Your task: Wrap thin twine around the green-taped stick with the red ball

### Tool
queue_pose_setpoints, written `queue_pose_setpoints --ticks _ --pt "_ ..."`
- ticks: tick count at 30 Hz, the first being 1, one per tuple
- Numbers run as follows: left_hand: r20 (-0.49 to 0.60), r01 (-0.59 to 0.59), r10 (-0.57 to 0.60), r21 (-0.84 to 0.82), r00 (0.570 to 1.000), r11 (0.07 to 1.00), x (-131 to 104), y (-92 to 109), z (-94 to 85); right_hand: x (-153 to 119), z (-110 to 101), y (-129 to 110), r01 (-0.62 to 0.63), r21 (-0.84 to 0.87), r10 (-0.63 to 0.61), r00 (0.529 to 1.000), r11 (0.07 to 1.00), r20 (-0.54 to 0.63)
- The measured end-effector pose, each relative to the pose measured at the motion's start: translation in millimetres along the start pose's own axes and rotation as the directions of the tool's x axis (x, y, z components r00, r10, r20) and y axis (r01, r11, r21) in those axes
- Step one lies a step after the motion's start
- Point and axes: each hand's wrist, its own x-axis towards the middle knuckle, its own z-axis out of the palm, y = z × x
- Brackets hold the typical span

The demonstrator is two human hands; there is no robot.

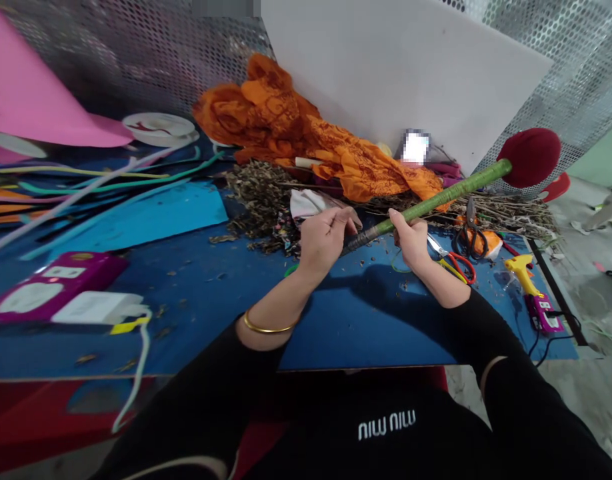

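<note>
A long stick wrapped in green tape slants up to the right across the table, tilted, with a dark red rounded head at its far end. My right hand is closed around the stick at its lower part. To its left, the wrapping ends and the stick looks dark and greyish. My left hand is by that dark end, its thumb and fingers pinched together; what lies between them is hidden. A bit of green shows beside the left wrist.
Right of my hands lie red-and-yellow-handled scissors, black scissors and a yellow glue gun. Dried stems, orange cloth and a lit phone are behind. A purple power strip sits on the left, near a blue sheet.
</note>
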Motion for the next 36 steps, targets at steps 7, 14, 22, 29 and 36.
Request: queue_pose_setpoints --ticks 7,14,22,29,36 --pt "0.028 -0.011 0.010 0.037 1.000 0.999 -6.3 -2.9 6.2 -1.3 0.5 0.1 -0.010 -0.016 0.010 1.000 1.000 0.010" --pt "-0.020 -0.082 0.083 0.050 0.996 0.995 -8.2 0.3 5.3 -2.9 1.4 -0.9 -0.004 -0.029 0.004 1.000 1.000 0.007" --pt "0.150 -0.003 -0.011 0.094 0.989 0.996 -8.2 0.2 5.1 -2.7 1.2 -5.7 0.001 -0.021 -0.001 1.000 1.000 -0.004" --pt "0.376 0.073 -0.094 0.068 0.922 0.995 -6.2 7.7 3.2 0.0 0.1 -5.9 -0.024 -0.042 0.023 0.999 0.999 -0.025" --pt "0.401 0.095 -0.113 0.066 0.909 0.993 -2.4 3.9 1.6 0.3 0.1 -4.8 -0.010 -0.031 0.008 0.999 0.999 -0.039"
